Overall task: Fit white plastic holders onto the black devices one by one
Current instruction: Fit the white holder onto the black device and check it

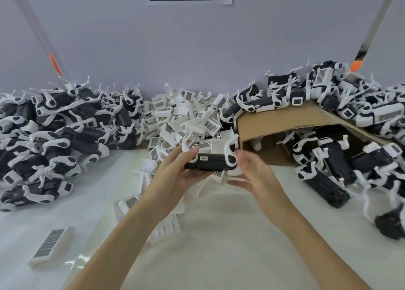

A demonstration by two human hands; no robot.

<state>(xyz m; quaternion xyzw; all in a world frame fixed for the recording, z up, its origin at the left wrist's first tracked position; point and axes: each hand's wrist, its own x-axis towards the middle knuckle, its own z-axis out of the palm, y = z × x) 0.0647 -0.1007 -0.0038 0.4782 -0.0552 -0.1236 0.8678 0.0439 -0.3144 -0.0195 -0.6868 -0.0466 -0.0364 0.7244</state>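
The left hand (177,169) is gripping a black device (207,161) from below, thumb over its near-left end, holding it up above the white tabletop (219,235). A white holder (221,148) is sitting on the device's top, apparently partly seated. The right hand (254,169) is hovering just right of the device, fingers relaxed and spread, holding nothing. Beyond both hands, loose holders (175,114) are lying heaped; fitted devices (54,125) are piling up left of the left hand, more beside a cardboard box (285,119) right of the right hand. The device is likely rigid and light; its thin white arms (230,156) look fragile, so the body's flat sides seem the safer hold.
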